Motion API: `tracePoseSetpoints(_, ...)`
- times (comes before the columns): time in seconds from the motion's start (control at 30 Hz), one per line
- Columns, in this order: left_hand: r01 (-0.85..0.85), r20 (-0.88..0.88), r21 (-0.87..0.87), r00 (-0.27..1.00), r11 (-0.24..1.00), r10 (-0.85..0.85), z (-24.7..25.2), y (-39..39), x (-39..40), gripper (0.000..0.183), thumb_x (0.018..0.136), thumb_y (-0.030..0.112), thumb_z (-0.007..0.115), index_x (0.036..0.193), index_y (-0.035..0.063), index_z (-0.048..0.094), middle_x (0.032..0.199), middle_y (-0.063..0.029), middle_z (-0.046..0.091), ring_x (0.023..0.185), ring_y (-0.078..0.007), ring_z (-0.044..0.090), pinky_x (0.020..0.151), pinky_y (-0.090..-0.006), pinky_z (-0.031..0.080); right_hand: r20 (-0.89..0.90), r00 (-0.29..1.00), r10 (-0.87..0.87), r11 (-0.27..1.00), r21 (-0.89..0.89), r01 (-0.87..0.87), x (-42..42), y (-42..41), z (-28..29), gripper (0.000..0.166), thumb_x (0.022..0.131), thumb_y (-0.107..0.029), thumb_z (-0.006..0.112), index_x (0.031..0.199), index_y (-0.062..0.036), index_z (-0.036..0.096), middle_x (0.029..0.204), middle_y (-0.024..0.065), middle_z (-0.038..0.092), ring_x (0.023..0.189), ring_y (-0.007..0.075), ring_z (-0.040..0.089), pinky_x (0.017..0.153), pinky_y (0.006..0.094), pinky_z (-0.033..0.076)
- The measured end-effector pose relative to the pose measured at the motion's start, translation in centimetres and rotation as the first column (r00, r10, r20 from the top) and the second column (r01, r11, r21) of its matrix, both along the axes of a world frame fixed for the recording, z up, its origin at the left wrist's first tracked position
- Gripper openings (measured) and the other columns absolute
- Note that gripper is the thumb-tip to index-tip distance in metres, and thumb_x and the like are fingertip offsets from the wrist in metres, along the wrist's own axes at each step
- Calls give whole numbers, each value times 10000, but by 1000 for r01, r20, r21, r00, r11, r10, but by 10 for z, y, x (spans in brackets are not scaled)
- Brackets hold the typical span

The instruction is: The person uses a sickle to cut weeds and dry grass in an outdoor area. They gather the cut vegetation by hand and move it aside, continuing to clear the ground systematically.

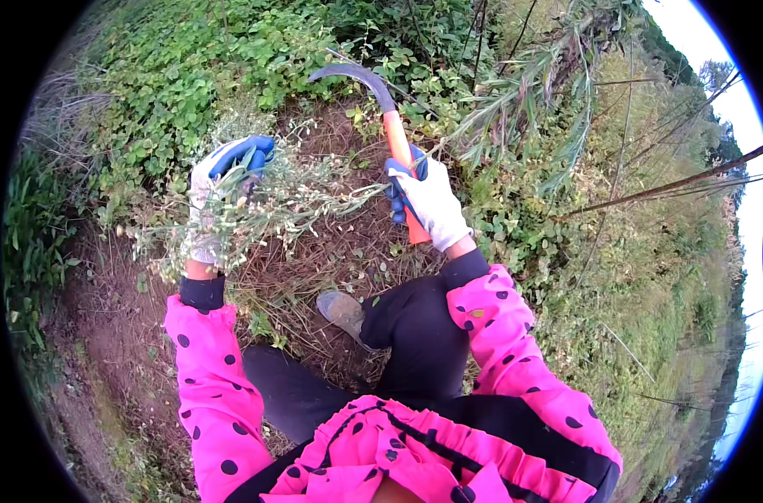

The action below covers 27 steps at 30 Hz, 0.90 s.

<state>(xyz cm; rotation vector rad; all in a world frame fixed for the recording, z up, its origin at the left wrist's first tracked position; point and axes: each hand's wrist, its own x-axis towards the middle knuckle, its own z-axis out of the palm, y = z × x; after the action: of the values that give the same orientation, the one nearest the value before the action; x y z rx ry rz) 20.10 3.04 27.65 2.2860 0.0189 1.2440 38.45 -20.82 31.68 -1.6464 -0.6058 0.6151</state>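
Observation:
My right hand, in a white glove with blue palm and fingers, is closed on the orange handle of a sickle. Its curved dark blade points up and to the left. A leafy plant stem passes through the same hand, its leafy part spreading to the upper right. On the left, my left hand, gloved alike, has its fingers curled around leafy plant tops. Flowering stalks with small pale heads lie across the space between the hands and partly cover the left glove and wrist.
Dense low green vines grow ahead and to the left. Brown soil with dry stems lies below the hands, beside my shoe. Bare woody branches reach in from the right, over tall grass and weeds.

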Motion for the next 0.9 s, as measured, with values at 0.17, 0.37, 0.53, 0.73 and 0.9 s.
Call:
tracePoseSetpoints(0.17,130,311,-703,941,699,138,10,19,-36,532,941,427,338,1315,53,388,1297,-98,446,1166,-242,470,1019,-376,324,190,974,-121,980,-135,148,45,-15,-26,285,827,-151,601,1060,-42,478,603,30,503,438,112,493,379,282,425)
tracePoseSetpoints(0.37,215,-113,-330,958,919,-264,-4,-53,15,556,760,132,670,1257,10,454,1147,-118,578,1017,-230,579,898,-325,447,-193,981,-17,994,107,38,12,3,-11,231,842,-158,601,1031,-72,499,613,23,527,451,108,490,380,270,414)
tracePoseSetpoints(0.53,-32,-340,-4,940,999,29,-34,-108,66,396,667,188,663,1030,70,559,821,-137,610,762,-338,575,730,-406,437,157,969,193,977,62,-204,-19,25,6,341,811,-208,649,1066,-16,529,668,-5,544,512,52,476,448,236,400)
tracePoseSetpoints(0.73,-411,-399,71,823,909,404,-78,-61,111,223,684,131,597,907,137,605,740,-99,616,719,-296,584,672,-413,426,-410,889,203,979,101,-177,-50,-28,31,184,858,-175,571,1011,-82,527,644,19,499,458,90,432,409,236,383)
tracePoseSetpoints(0.9,-546,-548,413,489,729,678,-123,25,146,150,763,210,539,800,106,640,753,-134,640,735,-305,627,638,-398,473,-673,704,226,974,156,-163,-82,-99,32,226,870,-167,560,1069,-78,500,637,35,506,434,98,435,393,232,371)
